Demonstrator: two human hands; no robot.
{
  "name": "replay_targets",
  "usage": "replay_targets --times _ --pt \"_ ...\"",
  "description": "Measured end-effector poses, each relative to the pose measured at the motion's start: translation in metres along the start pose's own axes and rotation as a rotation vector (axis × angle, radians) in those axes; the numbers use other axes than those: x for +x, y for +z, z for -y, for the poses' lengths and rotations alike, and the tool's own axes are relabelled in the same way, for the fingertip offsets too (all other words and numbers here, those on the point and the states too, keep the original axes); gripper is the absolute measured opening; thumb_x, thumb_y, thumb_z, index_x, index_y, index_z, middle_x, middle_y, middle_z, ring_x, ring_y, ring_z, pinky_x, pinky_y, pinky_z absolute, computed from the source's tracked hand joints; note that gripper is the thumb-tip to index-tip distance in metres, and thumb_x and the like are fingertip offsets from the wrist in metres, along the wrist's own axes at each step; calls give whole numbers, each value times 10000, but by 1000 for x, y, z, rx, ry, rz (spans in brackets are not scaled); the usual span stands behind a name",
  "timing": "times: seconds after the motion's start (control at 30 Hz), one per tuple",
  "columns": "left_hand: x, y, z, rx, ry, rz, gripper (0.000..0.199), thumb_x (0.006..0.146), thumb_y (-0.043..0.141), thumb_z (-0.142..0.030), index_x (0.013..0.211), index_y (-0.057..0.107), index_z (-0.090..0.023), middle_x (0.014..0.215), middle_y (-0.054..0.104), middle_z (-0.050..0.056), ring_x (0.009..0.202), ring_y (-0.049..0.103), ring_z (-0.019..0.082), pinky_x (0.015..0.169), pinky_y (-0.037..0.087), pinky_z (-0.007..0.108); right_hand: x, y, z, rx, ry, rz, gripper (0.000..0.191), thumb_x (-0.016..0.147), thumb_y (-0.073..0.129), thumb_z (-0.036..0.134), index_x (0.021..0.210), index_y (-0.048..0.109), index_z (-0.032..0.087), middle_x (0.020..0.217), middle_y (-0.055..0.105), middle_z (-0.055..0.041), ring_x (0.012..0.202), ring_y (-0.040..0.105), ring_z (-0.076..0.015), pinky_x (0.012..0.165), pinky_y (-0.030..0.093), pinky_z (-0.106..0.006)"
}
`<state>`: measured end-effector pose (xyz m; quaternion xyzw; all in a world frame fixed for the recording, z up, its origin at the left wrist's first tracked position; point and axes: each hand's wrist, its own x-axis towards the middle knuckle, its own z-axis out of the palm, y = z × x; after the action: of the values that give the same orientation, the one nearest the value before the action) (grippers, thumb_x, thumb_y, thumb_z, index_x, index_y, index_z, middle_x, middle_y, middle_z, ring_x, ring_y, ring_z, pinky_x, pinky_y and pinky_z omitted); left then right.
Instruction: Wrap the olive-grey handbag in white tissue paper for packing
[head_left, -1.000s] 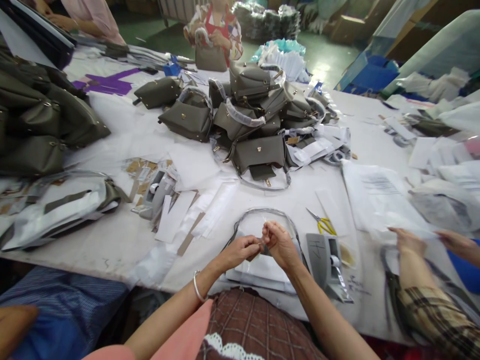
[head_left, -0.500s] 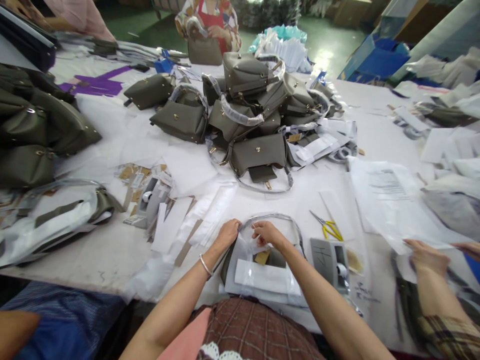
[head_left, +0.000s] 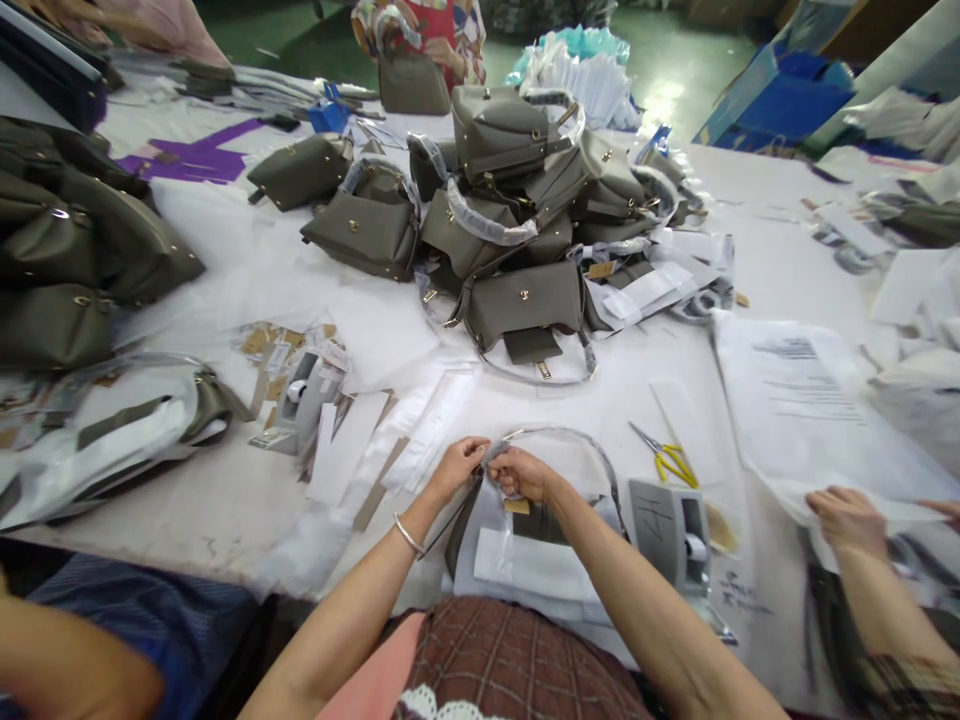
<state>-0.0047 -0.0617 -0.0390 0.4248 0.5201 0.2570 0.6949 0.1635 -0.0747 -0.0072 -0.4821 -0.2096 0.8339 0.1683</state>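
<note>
In front of me lies a dark olive handbag point(head_left: 541, 522), partly covered by white paper and clear film, its wrapped handle point(head_left: 592, 445) arching away from me. At the handle's left end, my left hand point(head_left: 459, 468) is closed, with thumb and fingers pinching its base. My right hand point(head_left: 523, 474) is right beside it, fingers pinched together at the same spot; what is between them is hidden. A brown tag point(head_left: 517, 506) shows just below my right hand. A white paper band point(head_left: 529, 558) crosses the bag's near side.
Yellow-handled nippers point(head_left: 673, 463) and a grey tape dispenser point(head_left: 667, 530) lie to the right; another dispenser point(head_left: 300, 392) is left. A heap of olive handbags point(head_left: 517, 200) stands ahead. A co-worker's hand point(head_left: 847, 522) holds a printed plastic bag point(head_left: 802, 400) at right.
My right hand has moved left and closed in beside my left hand at the handle base. The brown tag has shifted slightly. The view has swung a little.
</note>
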Motion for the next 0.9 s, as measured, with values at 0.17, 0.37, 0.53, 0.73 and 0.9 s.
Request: replay_targets --times 0.17,0.37,0.53,0.73,0.9 --pt "2 3 2 -177 -165 -19 531 571 808 -488 910 673 -102 768 677 60 610 562 125 576 409 237 0 -1 -4 -4 -31 -1 164 630 608 305 665 567 150 462 443 57 380 324 -55 407 229 -205" --pt "7 -4 -1 189 -124 -202 203 601 699 -312 617 580 -148 533 553 -3 517 479 118 520 333 238 5 -4 -13 -221 -186 -275 226 600 622 220 814 602 151 584 574 31 502 472 -87 493 332 -206" --pt "-1 -13 -8 134 -26 -218 174 645 624 -328 648 555 -168 600 544 -21 614 509 128 611 399 240 -4 -20 -13 -729 -217 -394 239 587 617 138 822 655 157 636 595 36 577 493 -101 540 333 -209" --pt "-15 -2 -15 -229 10 -157 202 639 639 -345 684 542 -173 737 595 12 775 581 157 744 468 265 -11 -18 -13 -883 -315 -507 309 637 505 48 831 709 175 788 699 -12 750 616 -152 679 432 -234" --pt "-14 2 -20 -313 56 -200 242 661 645 -383 696 522 -178 675 549 -6 687 554 133 723 456 257 -12 -6 -19 -557 -230 -548 281 755 550 178 1000 686 160 805 696 -43 646 658 -171 559 491 -247"
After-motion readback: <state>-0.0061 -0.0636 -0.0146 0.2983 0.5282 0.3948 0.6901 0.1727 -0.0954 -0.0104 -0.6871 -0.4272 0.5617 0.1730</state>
